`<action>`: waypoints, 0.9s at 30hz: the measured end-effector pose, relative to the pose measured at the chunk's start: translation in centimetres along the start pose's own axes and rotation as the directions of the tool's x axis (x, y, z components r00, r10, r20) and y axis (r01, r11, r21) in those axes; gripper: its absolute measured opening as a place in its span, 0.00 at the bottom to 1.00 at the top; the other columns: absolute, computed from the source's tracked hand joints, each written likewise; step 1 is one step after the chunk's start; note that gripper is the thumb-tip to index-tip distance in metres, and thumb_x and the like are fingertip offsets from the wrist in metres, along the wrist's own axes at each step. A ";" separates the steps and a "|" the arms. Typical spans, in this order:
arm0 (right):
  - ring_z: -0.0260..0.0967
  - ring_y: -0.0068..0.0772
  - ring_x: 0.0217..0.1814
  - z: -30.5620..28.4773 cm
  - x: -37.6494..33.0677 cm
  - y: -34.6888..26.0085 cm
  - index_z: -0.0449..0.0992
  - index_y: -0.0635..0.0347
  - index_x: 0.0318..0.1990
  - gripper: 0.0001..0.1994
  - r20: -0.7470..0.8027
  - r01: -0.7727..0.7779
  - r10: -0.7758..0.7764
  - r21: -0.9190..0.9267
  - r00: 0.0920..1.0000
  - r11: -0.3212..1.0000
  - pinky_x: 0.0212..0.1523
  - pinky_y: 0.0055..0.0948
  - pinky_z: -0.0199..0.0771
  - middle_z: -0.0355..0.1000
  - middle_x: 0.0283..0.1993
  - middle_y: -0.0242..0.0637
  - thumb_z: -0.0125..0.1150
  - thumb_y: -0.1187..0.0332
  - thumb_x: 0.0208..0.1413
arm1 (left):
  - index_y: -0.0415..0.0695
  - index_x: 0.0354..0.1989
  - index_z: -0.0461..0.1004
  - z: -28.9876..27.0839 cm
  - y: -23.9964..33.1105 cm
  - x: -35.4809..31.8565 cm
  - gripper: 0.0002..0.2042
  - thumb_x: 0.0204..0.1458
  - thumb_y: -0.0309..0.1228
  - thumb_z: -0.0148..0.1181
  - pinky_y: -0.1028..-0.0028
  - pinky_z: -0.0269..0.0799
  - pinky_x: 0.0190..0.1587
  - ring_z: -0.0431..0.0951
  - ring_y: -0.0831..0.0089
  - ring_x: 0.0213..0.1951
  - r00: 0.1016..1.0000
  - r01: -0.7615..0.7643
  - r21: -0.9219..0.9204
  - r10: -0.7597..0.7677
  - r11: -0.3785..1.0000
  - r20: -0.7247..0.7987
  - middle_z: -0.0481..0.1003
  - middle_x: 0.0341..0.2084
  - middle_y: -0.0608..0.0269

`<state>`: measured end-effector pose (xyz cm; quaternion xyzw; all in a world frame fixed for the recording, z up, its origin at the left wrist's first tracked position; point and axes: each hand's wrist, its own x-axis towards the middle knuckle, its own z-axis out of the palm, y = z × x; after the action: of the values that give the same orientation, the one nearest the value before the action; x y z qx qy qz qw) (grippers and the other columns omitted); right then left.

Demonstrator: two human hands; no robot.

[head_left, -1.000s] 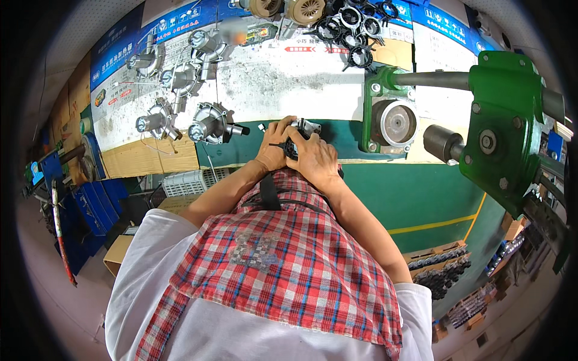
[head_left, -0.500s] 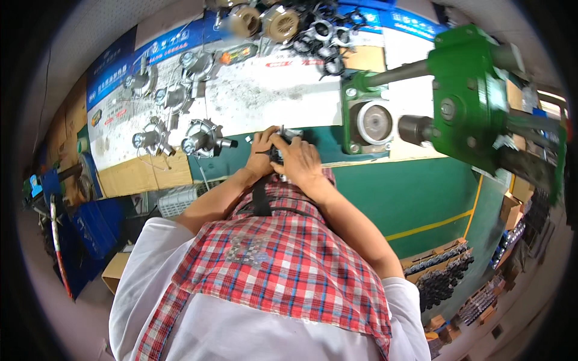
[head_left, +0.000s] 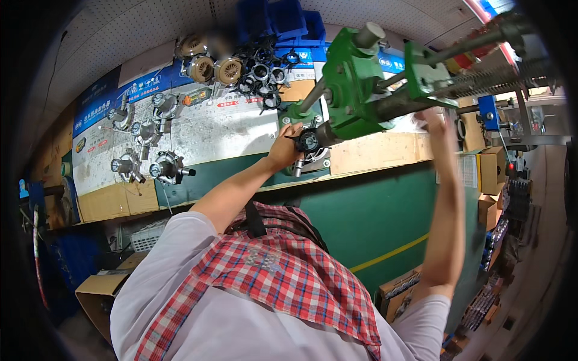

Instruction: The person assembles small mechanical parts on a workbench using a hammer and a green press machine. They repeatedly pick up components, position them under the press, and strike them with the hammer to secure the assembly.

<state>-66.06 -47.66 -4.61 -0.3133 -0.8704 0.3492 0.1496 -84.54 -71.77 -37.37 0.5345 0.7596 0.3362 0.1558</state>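
My left hand (head_left: 284, 148) is closed on the side of a round metal part with a black, several-armed ring bracket (head_left: 308, 142). A metal stub points down from this part. It sits at the base of a green press (head_left: 355, 90), against the end of the press's steel ram (head_left: 326, 133). My right arm reaches far to the right, past the press. The right hand (head_left: 428, 120) there is smeared by motion and its fingers do not show clearly.
Several metal assemblies with wire leads (head_left: 144, 130) lie on the left of the printed sheet. Tan round fan-like parts (head_left: 229, 71) and a heap of black ring brackets (head_left: 261, 73) are at the back, before blue bins (head_left: 283, 19). Cardboard boxes (head_left: 492, 171) stand at right.
My hands were together over a part at the bench's front edge. The left hand has carried the part to the press; the right has let go and swung far right. The view has shifted too.
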 end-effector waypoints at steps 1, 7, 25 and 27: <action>0.70 0.31 0.47 -2.5 2.9 -2.9 0.76 0.64 0.48 0.14 -0.098 0.058 -0.031 0.283 0.995 0.957 0.49 0.31 0.72 0.75 0.45 0.36 0.46 0.65 0.66 | 0.44 0.55 0.74 1.0 -0.7 0.6 0.28 0.41 0.37 0.67 0.61 0.42 0.73 0.54 0.59 0.69 0.999 -0.042 0.077 0.043 0.996 -0.013 0.62 0.65 0.54; 0.72 0.34 0.54 -14.9 10.0 -15.3 0.72 0.61 0.55 0.18 -0.363 0.392 -0.220 0.518 0.906 0.760 0.52 0.30 0.74 0.74 0.52 0.42 0.43 0.60 0.69 | 0.44 0.44 0.82 4.4 0.3 2.7 0.21 0.44 0.43 0.65 0.60 0.42 0.73 0.56 0.57 0.68 0.999 -0.037 0.111 0.040 0.993 -0.022 0.67 0.61 0.51; 0.78 0.42 0.36 -3.1 -26.6 -11.1 0.73 0.66 0.54 0.17 -0.260 -0.308 0.190 -0.556 0.947 0.772 0.37 0.38 0.77 0.77 0.37 0.48 0.56 0.64 0.62 | 0.42 0.62 0.67 6.0 -2.0 2.9 0.34 0.44 0.39 0.67 0.58 0.51 0.70 0.50 0.51 0.71 0.999 -0.027 0.081 0.024 0.996 0.039 0.59 0.67 0.52; 0.78 0.52 0.35 0.3 -28.1 -7.8 0.69 0.64 0.58 0.20 -0.119 -0.416 0.429 -0.566 0.895 0.711 0.37 0.41 0.78 0.77 0.37 0.52 0.59 0.66 0.60 | 0.41 0.58 0.70 5.0 0.2 2.8 0.30 0.47 0.43 0.66 0.60 0.42 0.73 0.58 0.54 0.66 0.992 -0.041 0.009 0.041 0.999 -0.117 0.68 0.57 0.49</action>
<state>-48.28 -70.45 -0.47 -0.5304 -0.8410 0.0963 -0.0459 -82.51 -67.45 -40.51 0.5299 0.7574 0.3675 0.1024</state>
